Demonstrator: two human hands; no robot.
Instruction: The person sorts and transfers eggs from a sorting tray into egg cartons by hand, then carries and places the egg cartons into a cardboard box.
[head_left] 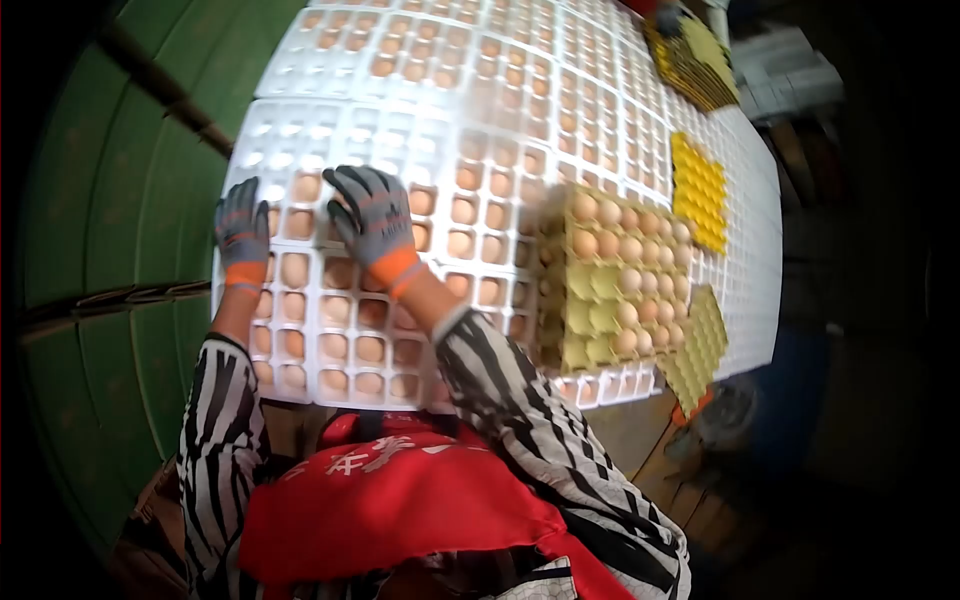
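Both hands wear grey gloves with orange cuffs over white foam trays with egg-shaped cells. My left hand (242, 225) lies at the left edge of a tray (290, 128), fingers stretched out and thumb apart, with no egg visible in it. To its right, my right hand (375, 215) reaches over the cells, palm down, its fingers bent but spread and the thumb apart. What lies under its palm is hidden. Brown eggs (306, 186) sit in cells between the hands. More eggs (369, 349) fill the nearer tray, close to the red apron (400, 510).
Right of my hands stands a stack of pulp egg trays (590, 285), the top one partly filled. A yellow tray (698, 192) and a loose pulp tray (700, 345) lie beyond. More stacked trays (695, 65) are at the far right, beside part of another person. Green panels (90, 180) line the left.
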